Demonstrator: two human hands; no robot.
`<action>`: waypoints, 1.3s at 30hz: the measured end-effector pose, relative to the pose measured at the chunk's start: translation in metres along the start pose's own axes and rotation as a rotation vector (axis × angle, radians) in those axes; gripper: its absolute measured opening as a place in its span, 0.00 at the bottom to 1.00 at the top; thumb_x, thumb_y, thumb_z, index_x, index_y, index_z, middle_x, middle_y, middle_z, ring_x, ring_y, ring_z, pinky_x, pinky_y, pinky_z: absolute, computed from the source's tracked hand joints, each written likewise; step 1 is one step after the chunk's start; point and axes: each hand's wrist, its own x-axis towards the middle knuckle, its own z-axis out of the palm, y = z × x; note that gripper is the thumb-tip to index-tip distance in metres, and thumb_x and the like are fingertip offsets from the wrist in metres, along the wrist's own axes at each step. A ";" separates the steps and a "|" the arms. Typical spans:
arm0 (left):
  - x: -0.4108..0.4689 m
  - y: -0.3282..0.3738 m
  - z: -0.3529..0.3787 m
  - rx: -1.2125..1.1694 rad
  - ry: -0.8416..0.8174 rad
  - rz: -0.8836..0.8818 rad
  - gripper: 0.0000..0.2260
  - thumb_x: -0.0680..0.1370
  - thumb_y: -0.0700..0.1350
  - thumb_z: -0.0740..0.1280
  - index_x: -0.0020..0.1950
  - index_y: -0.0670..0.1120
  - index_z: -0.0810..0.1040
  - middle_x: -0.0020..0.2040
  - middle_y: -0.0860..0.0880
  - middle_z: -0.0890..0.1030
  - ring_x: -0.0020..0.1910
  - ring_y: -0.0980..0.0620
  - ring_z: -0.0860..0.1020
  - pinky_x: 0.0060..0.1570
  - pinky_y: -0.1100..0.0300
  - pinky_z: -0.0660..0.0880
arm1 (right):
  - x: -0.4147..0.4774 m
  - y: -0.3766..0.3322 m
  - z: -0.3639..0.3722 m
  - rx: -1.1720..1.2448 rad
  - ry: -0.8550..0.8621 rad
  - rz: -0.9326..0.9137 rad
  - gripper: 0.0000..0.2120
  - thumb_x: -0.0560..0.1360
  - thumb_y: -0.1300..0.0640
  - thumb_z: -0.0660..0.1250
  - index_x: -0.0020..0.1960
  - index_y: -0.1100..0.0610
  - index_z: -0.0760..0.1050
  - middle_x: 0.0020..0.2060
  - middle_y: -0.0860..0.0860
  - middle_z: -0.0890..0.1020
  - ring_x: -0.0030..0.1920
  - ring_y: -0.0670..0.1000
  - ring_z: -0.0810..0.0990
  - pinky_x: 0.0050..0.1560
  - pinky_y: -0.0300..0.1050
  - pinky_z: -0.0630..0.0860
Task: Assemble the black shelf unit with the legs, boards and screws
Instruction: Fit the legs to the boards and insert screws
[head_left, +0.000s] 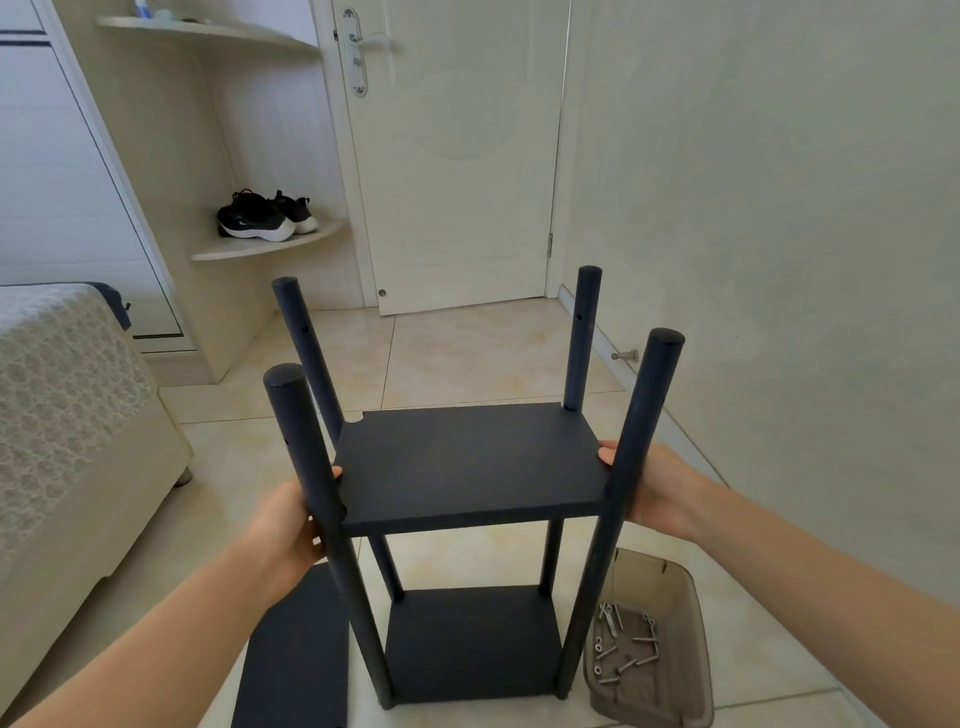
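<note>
The black shelf unit stands upright on the tiled floor, with several round legs (644, 426) rising above it. A lower board (472, 644) sits fixed between the legs near the floor. A second black board (467, 462) lies level between the legs at mid height. My left hand (291, 525) grips its left edge, thumb on top, partly hidden behind the near left leg (317, 499). My right hand (654, 488) holds the right edge behind the near right leg, thumb on the board. One more loose board (296, 654) lies flat on the floor at lower left.
A translucent brown tray (685, 587) holding several screws (623, 649) sits on the floor right of the unit. A bed (67, 395) fills the left side. A closed white door (457, 156) and wall stand beyond, and shoes (265, 215) rest on a corner shelf.
</note>
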 end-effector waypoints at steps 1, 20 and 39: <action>0.002 -0.004 0.000 0.009 -0.016 0.008 0.08 0.85 0.45 0.59 0.57 0.42 0.75 0.45 0.41 0.74 0.43 0.44 0.72 0.43 0.49 0.70 | 0.001 0.002 0.000 0.015 -0.006 0.010 0.11 0.84 0.57 0.56 0.57 0.60 0.76 0.49 0.58 0.80 0.48 0.57 0.80 0.46 0.51 0.78; 0.021 -0.037 -0.028 0.255 -0.223 -0.084 0.14 0.81 0.45 0.69 0.63 0.40 0.78 0.55 0.39 0.81 0.54 0.39 0.80 0.49 0.43 0.80 | 0.023 0.036 -0.010 -0.063 -0.017 0.062 0.14 0.83 0.59 0.59 0.67 0.62 0.73 0.58 0.61 0.78 0.53 0.60 0.78 0.49 0.56 0.77; 0.016 -0.057 -0.032 0.040 -0.221 -0.262 0.10 0.81 0.39 0.67 0.62 0.44 0.75 0.60 0.38 0.76 0.57 0.32 0.78 0.39 0.37 0.82 | 0.020 0.050 -0.009 -0.180 0.015 0.147 0.05 0.81 0.61 0.61 0.53 0.62 0.75 0.51 0.61 0.76 0.51 0.64 0.77 0.50 0.71 0.75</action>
